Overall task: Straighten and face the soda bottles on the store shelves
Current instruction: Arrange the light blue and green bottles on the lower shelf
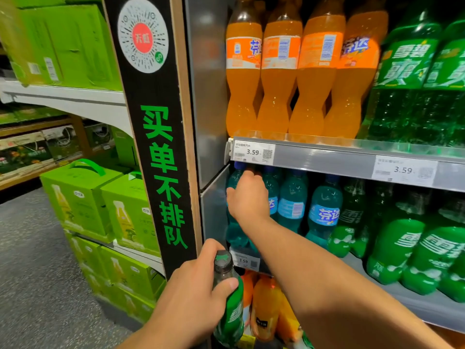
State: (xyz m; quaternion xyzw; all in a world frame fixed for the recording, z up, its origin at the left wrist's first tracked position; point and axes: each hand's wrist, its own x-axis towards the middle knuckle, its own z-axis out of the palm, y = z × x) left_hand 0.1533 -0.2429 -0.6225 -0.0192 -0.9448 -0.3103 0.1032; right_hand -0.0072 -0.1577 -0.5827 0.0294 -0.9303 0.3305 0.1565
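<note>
Nearest, just right of the foot of the black pillar (156, 147) with its green lettering, the left hand (191, 295) held a green soda bottle (230, 316) upright by its shoulder. Its grip was clamped on the bottle, with the thumb lying across the front below the dark cap. Directly behind that bottle, low and right of the pillar, orange bottles (266, 308) stood on the lowest visible level. The right forearm stretched up and away toward the pillar, and the right hand (247, 200) had its grip clamped round the upper part of a blue soda bottle (236, 231). This bottle stood on the middle shelf (412, 303) in the slot closest to the pillar, against the metal side panel. Further right of the pillar on that shelf stood more blue bottles (324, 212), some showing their front label and some turned away. Beyond them came rows of small green bottles (400, 250). On the shelf above, right of the pillar, four tall orange bottles (279, 79) stood in a line. Two showed barcodes and two showed their logos partly or fully. Large green bottles (407, 79) stood beside them, further from the pillar. A price tag (253, 152) reading 3.59 sat on the shelf edge beneath the orange ones. Left of the pillar, green cartons (80, 197) were stacked on the speckled floor (37, 260).
</note>
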